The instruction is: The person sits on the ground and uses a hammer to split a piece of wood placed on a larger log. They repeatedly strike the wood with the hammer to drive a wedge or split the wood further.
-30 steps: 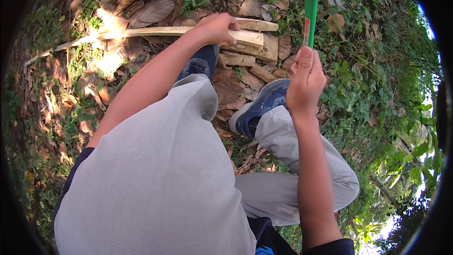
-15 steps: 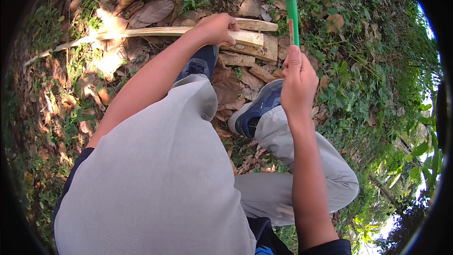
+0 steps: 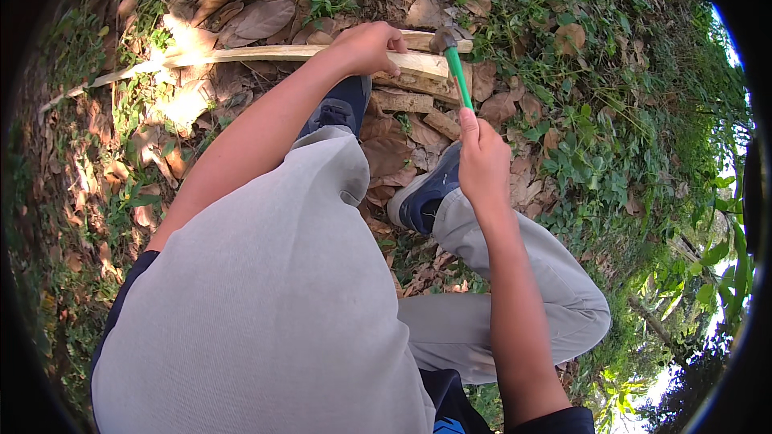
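A long pale wooden strip runs in from the left and rests on other wood at its right end. Over it my left hand is closed, fingers curled round the far edge and thumb along the near side. My right hand grips the green handle of a claw hammer, thumb laid along the grip. The hammer's metal head is at the strip's right end, beside the tip of another wooden piece; whether it touches the wood I cannot tell.
Short wood offcuts lie below the strip among dry leaves. My left shoe is close under the strip, my right shoe nearer me. Green plants cover the ground at right.
The hammer has swung down and to the left, its head coming from beyond the wood to the strip's right end. My left hand and the strip have stayed in place.
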A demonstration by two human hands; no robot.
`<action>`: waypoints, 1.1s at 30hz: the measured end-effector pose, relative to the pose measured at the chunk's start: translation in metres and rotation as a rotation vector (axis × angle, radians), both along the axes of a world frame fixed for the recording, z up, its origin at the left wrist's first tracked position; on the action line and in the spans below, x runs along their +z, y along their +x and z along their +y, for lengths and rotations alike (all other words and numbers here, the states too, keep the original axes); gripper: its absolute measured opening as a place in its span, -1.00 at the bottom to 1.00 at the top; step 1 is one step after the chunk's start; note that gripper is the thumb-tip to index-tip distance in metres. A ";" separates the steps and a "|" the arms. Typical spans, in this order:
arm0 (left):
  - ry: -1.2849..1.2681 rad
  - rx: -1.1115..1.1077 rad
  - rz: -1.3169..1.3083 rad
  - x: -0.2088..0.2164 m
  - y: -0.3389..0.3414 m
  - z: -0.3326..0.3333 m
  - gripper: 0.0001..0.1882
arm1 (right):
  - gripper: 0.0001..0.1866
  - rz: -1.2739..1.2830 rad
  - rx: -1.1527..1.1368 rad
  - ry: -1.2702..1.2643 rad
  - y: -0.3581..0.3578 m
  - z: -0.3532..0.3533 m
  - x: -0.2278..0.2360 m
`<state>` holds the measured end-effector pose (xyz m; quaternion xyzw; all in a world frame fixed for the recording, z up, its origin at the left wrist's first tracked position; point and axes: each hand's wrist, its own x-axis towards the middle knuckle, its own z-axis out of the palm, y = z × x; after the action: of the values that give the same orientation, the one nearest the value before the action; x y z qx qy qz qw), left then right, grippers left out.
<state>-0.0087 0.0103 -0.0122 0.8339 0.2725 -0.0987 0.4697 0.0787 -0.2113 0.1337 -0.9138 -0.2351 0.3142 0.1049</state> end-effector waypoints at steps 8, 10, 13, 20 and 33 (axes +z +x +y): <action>-0.002 0.001 -0.017 0.000 0.001 -0.001 -0.52 | -0.48 -0.149 -0.054 0.520 0.024 0.018 0.026; 0.004 -0.001 -0.008 0.000 0.003 -0.001 -0.52 | -0.46 -0.150 -0.030 0.393 0.015 -0.001 -0.006; 0.001 -0.008 0.002 0.000 0.003 0.000 -0.52 | -0.35 -0.036 0.011 -0.041 0.004 -0.020 -0.034; -0.012 -0.005 -0.009 0.003 0.000 0.001 -0.52 | -0.38 -0.097 0.024 0.065 0.015 0.019 0.025; -0.006 0.002 0.000 -0.002 0.002 -0.001 -0.54 | -0.39 -0.022 0.035 -0.091 -0.012 -0.025 -0.034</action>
<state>-0.0066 0.0095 -0.0140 0.8323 0.2730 -0.0993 0.4722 0.0671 -0.2359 0.0994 -0.9167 -0.2377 0.3164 0.0552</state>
